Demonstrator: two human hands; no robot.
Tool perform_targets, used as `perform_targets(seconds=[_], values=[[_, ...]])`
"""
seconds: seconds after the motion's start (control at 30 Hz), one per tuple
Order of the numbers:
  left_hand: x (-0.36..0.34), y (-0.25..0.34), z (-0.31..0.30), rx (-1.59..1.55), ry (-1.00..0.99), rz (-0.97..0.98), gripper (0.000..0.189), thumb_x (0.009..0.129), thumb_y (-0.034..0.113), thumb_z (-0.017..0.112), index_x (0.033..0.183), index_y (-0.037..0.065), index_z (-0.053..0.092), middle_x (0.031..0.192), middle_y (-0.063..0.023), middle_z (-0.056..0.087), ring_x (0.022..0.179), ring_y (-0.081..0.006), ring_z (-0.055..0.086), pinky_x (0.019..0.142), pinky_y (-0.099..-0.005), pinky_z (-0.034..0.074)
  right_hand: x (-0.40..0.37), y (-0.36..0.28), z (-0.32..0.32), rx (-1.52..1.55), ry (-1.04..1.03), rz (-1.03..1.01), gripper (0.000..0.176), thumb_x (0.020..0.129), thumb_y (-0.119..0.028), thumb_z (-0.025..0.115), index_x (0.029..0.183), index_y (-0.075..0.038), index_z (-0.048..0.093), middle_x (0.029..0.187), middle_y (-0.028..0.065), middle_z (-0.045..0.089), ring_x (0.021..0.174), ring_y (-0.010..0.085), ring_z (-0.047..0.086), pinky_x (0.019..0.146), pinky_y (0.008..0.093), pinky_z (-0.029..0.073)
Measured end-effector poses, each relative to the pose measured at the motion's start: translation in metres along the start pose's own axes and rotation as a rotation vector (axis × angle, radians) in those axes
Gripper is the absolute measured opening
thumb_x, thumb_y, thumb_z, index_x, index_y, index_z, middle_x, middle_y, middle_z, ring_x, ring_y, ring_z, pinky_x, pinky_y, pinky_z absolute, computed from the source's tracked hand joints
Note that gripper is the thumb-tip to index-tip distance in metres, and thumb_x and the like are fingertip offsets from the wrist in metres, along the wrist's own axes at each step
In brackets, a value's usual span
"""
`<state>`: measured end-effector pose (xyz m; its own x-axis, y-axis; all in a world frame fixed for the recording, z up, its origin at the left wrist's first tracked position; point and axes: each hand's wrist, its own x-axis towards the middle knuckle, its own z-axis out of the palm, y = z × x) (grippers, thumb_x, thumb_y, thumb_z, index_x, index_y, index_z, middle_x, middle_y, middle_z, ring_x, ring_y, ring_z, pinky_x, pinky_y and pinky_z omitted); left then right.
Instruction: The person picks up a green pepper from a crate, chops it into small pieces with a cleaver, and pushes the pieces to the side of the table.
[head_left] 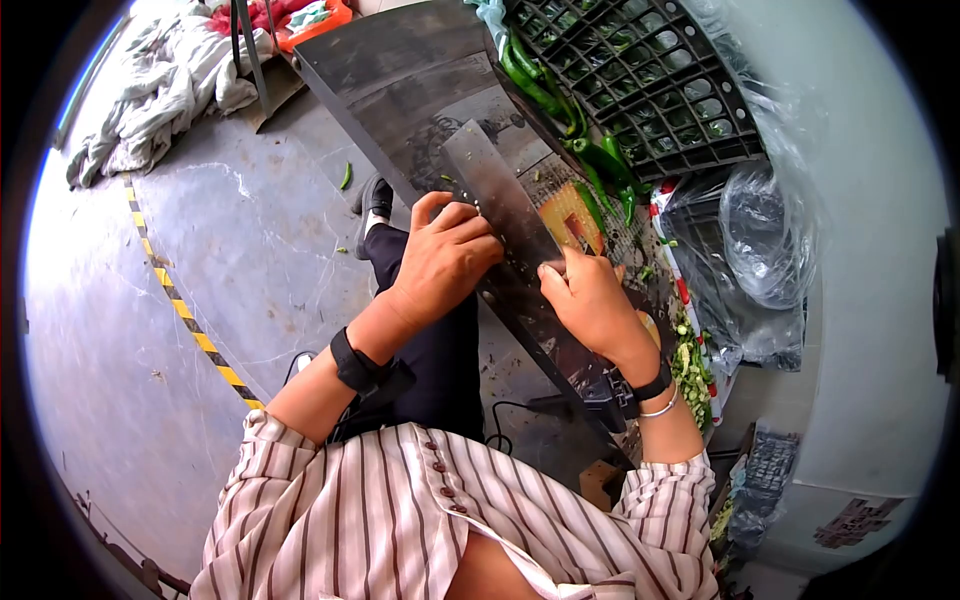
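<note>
My right hand point(598, 305) is closed around the handle end of a cleaver point(505, 190). Its broad, flat blade points away to the upper left over a dark work surface, with small pale bits stuck on it. Beside the blade's left edge is my left hand point(445, 250), its fingers curled in; whether they pinch anything is hidden. Several long green peppers point(600, 165) lie beyond the blade on the right. Chopped pale green pieces point(692, 375) are heaped by my right wrist.
A black plastic crate point(640, 80) sits at the far right of the dark table point(375, 75). Clear plastic bags point(760, 240) hang beside it. Crumpled cloth point(165, 85) lies on the floor at upper left, near an orange basket point(318, 25). Striped tape point(185, 310) crosses the floor.
</note>
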<state>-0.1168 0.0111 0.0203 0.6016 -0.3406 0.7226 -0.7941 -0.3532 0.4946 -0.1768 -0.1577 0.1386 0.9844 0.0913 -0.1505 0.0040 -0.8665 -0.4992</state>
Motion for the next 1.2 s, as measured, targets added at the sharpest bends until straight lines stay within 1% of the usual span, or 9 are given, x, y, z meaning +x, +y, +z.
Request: perform_targets(seconds=[0.27, 0.5, 0.57, 0.6, 0.63, 0.7, 0.93, 1.13, 1.2], values=[[0.001, 0.000, -0.002, -0.020, -0.058, -0.053, 0.006, 0.073, 0.017, 0.071, 0.076, 0.017, 0.066, 0.080, 0.0037, 0.058, 0.094, -0.0171, 0.056, 0.099, -0.0411, 0.035, 0.013, 0.004, 0.005, -0.072, -0.045, -0.020, 0.024, 0.091, -0.014, 0.054, 0.082, 0.008, 0.054, 0.074, 0.0311, 0.059, 0.074, 0.0484, 0.060, 0.064, 0.0510, 0.047], [0.004, 0.002, -0.003, 0.058, -0.085, -0.022, 0.008, 0.073, 0.018, 0.073, 0.080, 0.017, 0.070, 0.084, 0.0038, 0.063, 0.096, -0.0174, 0.056, 0.100, -0.0420, 0.033, 0.028, 0.020, 0.016, 0.031, 0.143, -0.037, 0.025, 0.089, -0.016, 0.055, 0.081, 0.008, 0.055, 0.074, 0.0315, 0.058, 0.074, 0.0500, 0.058, 0.066, 0.0496, 0.048], [0.004, 0.003, -0.003, 0.061, -0.079, -0.008, 0.008, 0.073, 0.018, 0.073, 0.080, 0.017, 0.070, 0.083, 0.0036, 0.063, 0.095, -0.0173, 0.056, 0.101, -0.0426, 0.032, 0.018, 0.038, 0.013, 0.115, 0.267, 0.051, 0.026, 0.090, -0.017, 0.056, 0.078, 0.007, 0.054, 0.067, 0.0264, 0.059, 0.058, 0.0397, 0.060, 0.056, 0.0452, 0.047], [0.004, 0.003, -0.003, 0.066, -0.079, -0.017, 0.007, 0.074, 0.018, 0.072, 0.080, 0.017, 0.070, 0.083, 0.0034, 0.063, 0.095, -0.0171, 0.056, 0.102, -0.0431, 0.032, 0.006, 0.033, 0.003, 0.396, 0.202, 0.216, 0.026, 0.094, -0.017, 0.056, 0.077, 0.002, 0.052, 0.059, 0.0124, 0.056, 0.045, 0.0199, 0.054, 0.044, 0.0362, 0.044], [0.005, 0.004, -0.004, 0.062, -0.080, -0.007, 0.007, 0.074, 0.018, 0.072, 0.080, 0.017, 0.070, 0.083, 0.0034, 0.063, 0.095, -0.0171, 0.056, 0.102, -0.0431, 0.032, -0.005, 0.036, -0.001, 0.398, 0.212, 0.218, 0.026, 0.094, -0.017, 0.056, 0.077, 0.002, 0.052, 0.059, 0.0124, 0.056, 0.045, 0.0199, 0.054, 0.044, 0.0362, 0.044], [0.007, 0.007, -0.004, 0.123, -0.111, -0.016, 0.006, 0.075, 0.017, 0.070, 0.081, 0.017, 0.070, 0.083, 0.0031, 0.063, 0.094, -0.0171, 0.056, 0.102, -0.0437, 0.031, -0.026, 0.044, -0.007, 0.772, 0.281, 0.213, 0.024, 0.097, -0.017, 0.055, 0.079, -0.002, 0.050, 0.058, 0.0005, 0.048, 0.043, 0.0063, 0.046, 0.038, 0.0273, 0.039], [0.016, 0.011, 0.007, 0.124, -0.141, -0.013, 0.008, 0.077, 0.016, 0.069, 0.084, 0.016, 0.070, 0.084, 0.0021, 0.063, 0.095, -0.0179, 0.057, 0.106, -0.0467, 0.029, -0.089, 0.051, 0.004, 1.177, 0.341, 0.409, 0.016, 0.097, -0.015, 0.057, 0.092, -0.004, 0.047, 0.070, 0.0030, 0.050, 0.050, 0.0094, 0.049, 0.043, 0.0283, 0.045], [0.028, 0.020, -0.006, 0.121, -0.189, -0.054, 0.040, 0.074, 0.018, 0.075, 0.113, 0.015, 0.069, 0.092, -0.0016, 0.064, 0.099, -0.0224, 0.057, 0.107, -0.0492, 0.027, -0.126, 0.056, 0.031, 1.358, 0.395, 0.449, 0.015, 0.097, -0.015, 0.056, 0.092, -0.005, 0.046, 0.073, 0.0034, 0.050, 0.053, 0.0102, 0.050, 0.046, 0.0302, 0.046], [0.035, 0.021, -0.015, 0.152, -0.254, -0.081, 0.040, 0.073, 0.019, 0.075, 0.113, 0.016, 0.069, 0.092, -0.0020, 0.064, 0.099, -0.0226, 0.057, 0.107, -0.0493, 0.027, -0.135, 0.057, 0.039, 1.386, 0.395, 0.488, 0.015, 0.098, -0.016, 0.055, 0.092, -0.006, 0.046, 0.074, 0.0028, 0.049, 0.053, 0.0104, 0.049, 0.046, 0.0302, 0.046]])
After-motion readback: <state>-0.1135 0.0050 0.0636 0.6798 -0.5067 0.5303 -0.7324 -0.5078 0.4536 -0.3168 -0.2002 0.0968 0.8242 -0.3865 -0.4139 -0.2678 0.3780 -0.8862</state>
